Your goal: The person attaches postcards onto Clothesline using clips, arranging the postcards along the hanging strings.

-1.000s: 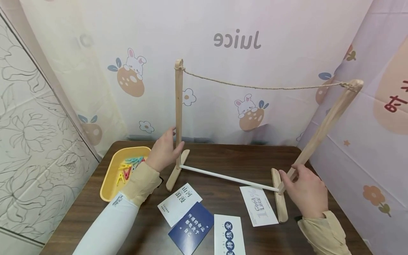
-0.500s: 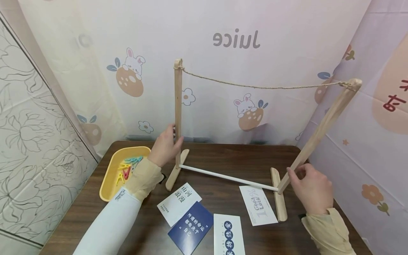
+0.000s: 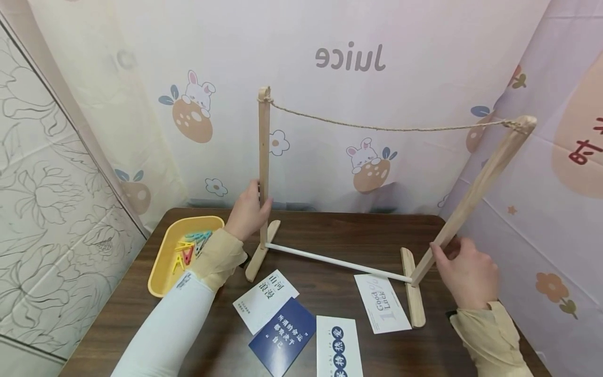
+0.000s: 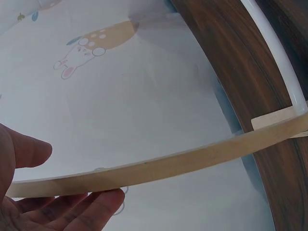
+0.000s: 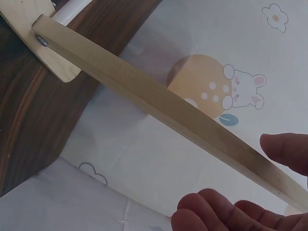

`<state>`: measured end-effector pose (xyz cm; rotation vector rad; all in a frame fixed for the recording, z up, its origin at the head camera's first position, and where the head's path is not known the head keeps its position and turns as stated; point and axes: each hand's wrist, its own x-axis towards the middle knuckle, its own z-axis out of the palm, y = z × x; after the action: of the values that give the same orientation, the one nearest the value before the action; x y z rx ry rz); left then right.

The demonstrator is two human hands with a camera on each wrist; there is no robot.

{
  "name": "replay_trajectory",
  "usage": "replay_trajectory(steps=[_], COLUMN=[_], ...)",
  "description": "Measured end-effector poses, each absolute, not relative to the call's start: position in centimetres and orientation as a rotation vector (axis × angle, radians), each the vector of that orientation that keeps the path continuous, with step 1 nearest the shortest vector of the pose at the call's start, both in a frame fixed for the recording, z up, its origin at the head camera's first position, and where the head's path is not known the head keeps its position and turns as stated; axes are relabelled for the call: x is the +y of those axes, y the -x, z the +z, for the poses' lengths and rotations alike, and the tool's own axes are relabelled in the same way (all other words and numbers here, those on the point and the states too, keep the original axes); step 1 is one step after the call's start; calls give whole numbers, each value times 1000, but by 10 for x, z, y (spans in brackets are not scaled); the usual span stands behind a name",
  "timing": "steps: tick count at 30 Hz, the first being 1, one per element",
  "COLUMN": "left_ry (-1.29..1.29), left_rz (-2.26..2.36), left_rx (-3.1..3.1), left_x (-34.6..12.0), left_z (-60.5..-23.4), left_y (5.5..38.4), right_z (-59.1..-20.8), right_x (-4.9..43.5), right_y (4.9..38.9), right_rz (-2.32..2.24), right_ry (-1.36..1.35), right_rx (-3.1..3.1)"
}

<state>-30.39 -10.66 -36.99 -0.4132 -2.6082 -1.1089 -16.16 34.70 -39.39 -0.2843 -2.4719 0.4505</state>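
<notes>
A wooden stand with a twine line (image 3: pixel 386 128) strung between two posts stands on the table, a white rod (image 3: pixel 330 260) joining its feet. My left hand (image 3: pixel 247 212) is at the left post (image 3: pixel 264 152). In the left wrist view its fingers (image 4: pixel 103 204) lie against the post's side while the thumb is apart from it. My right hand (image 3: pixel 466 275) is around the lower right post (image 3: pixel 476 193). The right wrist view puts that post between thumb and loosely bent fingers (image 5: pixel 202 209), which look clear of it; whether the thumb touches it, I cannot tell.
A yellow tray (image 3: pixel 157 269) with several small plastic clips (image 3: pixel 187 255) is at the table's left. In front of the stand lie a white card (image 3: pixel 256 296), an overlapping blue card (image 3: pixel 282 335) and another white card (image 3: pixel 339 348). A Good Luck card (image 3: pixel 381 303) lies near the right foot.
My left hand has shifted slightly upward along the left post. My right hand has moved to the right and eased its fingers away from the right post. The stand and cards stay in place.
</notes>
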Motion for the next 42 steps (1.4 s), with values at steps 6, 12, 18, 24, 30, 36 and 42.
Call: replay_trajectory(steps=[6, 12, 18, 24, 30, 36, 42], left_ry=[405, 376, 393, 434, 440, 473, 501], left_rz=[-1146, -1190, -1206, -1221, -1278, -1289, -1280], left_rx=[-2606, -2600, -2590, -2605, -2615, -2610, -2635], left_x=[-103, -101, -101, -101, -101, -101, -103], left_z=[-369, -368, -369, -371, -369, -370, -374], left_y=[307, 309, 312, 314, 315, 317, 319], right_z=[-395, -398, -403, -407, -411, -414, -414], right_x=[347, 344, 343, 345, 343, 344, 344], right_y=[166, 172, 177, 181, 182, 184, 185], right_rz=[479, 566, 688, 785, 819, 819, 814], right_ry=[282, 261, 169, 72, 54, 28, 33], right_rx=[-2476, -2475, -2454, -2452, -2407, -2434, -2480])
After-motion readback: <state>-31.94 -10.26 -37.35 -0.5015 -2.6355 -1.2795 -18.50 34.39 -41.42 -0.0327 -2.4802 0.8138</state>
